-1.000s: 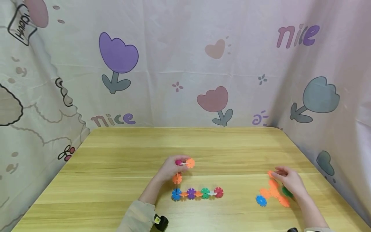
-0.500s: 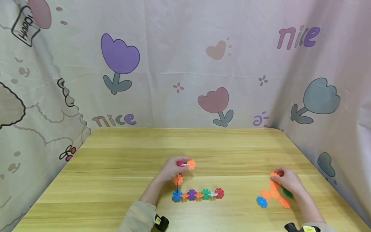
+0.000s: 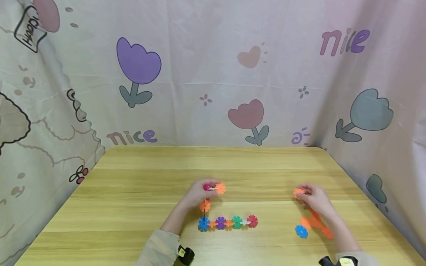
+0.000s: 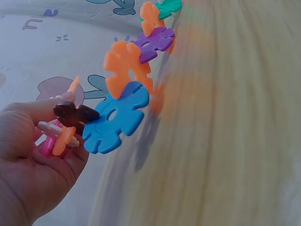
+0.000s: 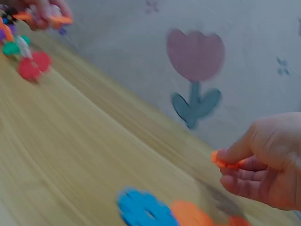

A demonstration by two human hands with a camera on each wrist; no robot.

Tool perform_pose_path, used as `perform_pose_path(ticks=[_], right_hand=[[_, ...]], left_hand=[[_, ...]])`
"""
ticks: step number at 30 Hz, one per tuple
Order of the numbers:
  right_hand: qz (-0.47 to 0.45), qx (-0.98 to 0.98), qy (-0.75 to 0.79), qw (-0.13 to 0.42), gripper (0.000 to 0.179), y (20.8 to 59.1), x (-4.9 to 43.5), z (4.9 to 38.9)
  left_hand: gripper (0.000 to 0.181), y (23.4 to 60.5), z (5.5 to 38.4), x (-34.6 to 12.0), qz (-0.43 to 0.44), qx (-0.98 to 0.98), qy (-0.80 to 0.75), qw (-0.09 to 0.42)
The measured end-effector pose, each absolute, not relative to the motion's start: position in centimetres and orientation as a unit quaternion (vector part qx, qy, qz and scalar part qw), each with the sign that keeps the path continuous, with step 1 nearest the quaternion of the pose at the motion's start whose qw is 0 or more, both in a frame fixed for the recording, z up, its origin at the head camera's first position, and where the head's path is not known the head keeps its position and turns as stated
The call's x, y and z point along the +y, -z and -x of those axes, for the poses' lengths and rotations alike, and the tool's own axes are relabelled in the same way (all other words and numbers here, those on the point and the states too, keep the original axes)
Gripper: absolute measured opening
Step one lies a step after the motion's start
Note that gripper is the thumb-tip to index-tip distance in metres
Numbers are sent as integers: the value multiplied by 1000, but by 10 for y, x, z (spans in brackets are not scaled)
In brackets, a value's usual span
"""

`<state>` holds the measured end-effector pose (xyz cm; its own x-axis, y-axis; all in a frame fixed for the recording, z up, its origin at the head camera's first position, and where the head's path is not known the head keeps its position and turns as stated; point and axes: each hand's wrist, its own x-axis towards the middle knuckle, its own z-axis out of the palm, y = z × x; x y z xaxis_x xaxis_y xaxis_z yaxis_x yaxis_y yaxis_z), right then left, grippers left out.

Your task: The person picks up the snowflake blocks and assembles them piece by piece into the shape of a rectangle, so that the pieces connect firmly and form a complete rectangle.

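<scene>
Wood-grain table [image 3: 139, 221] ran under a flower-printed curtain [image 3: 199, 55].
I logged remotely: left hand [image 3: 194, 194] pinched the disc chain [image 3: 220, 223]; right hand [image 3: 316, 199] pinched an orange disc [image 3: 297, 193], with a blue disc [image 3: 301, 231] below its fingers.

Pale tulip-print cloth [image 3: 199, 66], light wood-grain tabletop [image 3: 133, 184]

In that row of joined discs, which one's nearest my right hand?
The red disc at the free end; the green disc, purple disc and blue corner disc all sit farther left, toward your left hand.
</scene>
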<state>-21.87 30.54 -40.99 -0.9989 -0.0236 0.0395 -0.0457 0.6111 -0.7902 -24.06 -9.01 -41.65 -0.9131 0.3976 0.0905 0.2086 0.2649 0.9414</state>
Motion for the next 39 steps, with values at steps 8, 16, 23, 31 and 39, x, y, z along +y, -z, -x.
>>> perform_pose_path(ticks=[8, 16, 23, 31, 39], right_hand=[[-70, -866, -495, -21, 33, 392, 248, 227], [-131, -826, -546, -45, 28, 392, 198, 237], [-161, -802, -571, -75, 22, 401, 158, 242], [-151, -803, -573, -59, 15, 409, 128, 243], [-155, -788, -594, -49, 17, 408, 123, 241]], left_hand=[[33, 418, 242, -88, -191, 793, -574, 79], [33, 418, 241, -88, -188, 793, -573, 82], [33, 418, 241, -89, -191, 790, -576, 84], [35, 419, 243, -89, -180, 790, -579, 88], [35, 407, 238, -88, -175, 791, -579, 93]])
